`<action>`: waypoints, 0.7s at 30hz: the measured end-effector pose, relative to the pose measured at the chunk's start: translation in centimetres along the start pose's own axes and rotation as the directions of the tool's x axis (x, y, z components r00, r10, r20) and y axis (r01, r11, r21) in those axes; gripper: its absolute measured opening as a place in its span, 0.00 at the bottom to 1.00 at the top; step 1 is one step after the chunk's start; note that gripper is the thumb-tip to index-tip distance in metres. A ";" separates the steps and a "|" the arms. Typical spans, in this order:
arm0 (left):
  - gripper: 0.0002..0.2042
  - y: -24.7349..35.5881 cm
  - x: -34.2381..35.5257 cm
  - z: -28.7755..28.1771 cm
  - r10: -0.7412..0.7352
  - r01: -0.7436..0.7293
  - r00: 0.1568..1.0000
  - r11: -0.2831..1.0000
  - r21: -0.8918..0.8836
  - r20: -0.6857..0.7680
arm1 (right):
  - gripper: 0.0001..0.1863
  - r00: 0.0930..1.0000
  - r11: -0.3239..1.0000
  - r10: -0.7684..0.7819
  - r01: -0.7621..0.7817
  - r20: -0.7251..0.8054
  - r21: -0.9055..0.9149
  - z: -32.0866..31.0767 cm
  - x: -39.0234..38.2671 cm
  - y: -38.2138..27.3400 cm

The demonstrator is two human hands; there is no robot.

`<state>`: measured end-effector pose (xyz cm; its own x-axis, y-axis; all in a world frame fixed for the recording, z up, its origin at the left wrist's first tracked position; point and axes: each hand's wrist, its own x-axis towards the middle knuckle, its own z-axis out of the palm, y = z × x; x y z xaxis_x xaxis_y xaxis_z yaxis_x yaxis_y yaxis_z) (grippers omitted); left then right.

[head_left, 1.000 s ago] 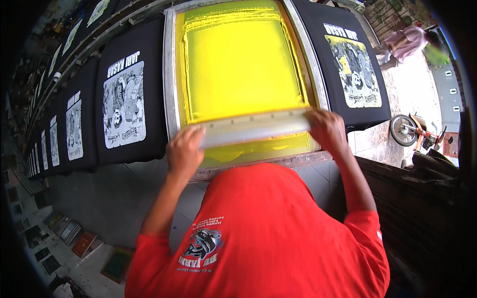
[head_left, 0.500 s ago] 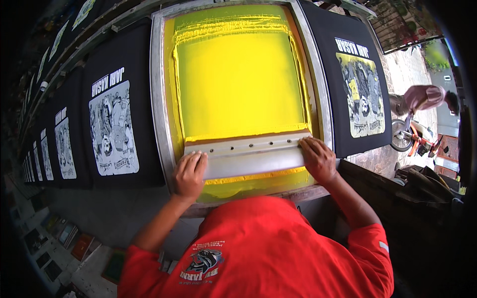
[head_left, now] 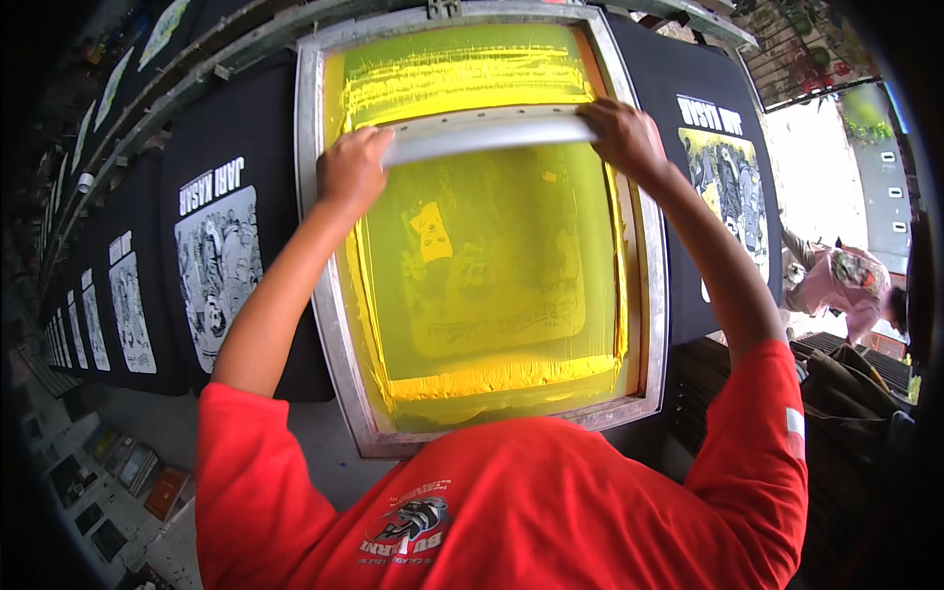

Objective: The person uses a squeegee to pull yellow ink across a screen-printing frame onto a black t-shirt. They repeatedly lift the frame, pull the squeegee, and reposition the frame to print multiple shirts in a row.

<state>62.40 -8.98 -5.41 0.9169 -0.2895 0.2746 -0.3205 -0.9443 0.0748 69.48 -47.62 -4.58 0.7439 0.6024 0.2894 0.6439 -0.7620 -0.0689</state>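
Note:
A wide metal squeegee (head_left: 488, 130) lies across the far part of a silk screen (head_left: 472, 236). My left hand (head_left: 354, 173) grips its left end and my right hand (head_left: 625, 140) its right end, both with fingers wrapped over the top edge. Yellow ink (head_left: 472, 81) is smeared in ridges beyond the squeegee, and another yellow band (head_left: 506, 377) runs along the near end. Between them the mesh is scraped thin, and a faint picture shows through. A grey metal frame (head_left: 644, 295) surrounds the mesh. The squeegee's lower edge is blurred.
Black shirts with white prints (head_left: 214, 265) lie in a row at left. Another black printed shirt (head_left: 726, 182) lies right of the frame. Beyond it a person in a pink top (head_left: 846, 285) bends over. Dark cloths (head_left: 855, 393) are heaped at lower right.
Both hands have moved the squeegee from the screen's near end to its far end. The solid yellow layer in the middle has become thin. The person in pink has shifted nearer.

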 end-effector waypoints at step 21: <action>0.20 17.4 -30.0 -13.6 -0.021 0.100 0.964 0.953 -0.287 0.266 | 0.12 0.951 0.933 0.212 -0.265 0.224 0.242 -12.7 -29.3 -20.8</action>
<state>26.07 -14.60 0.67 0.9537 -0.3008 0.0086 -0.2820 -0.8834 0.3742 31.98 -52.46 0.51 0.8843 0.4646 0.0464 0.4469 -0.8133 -0.3726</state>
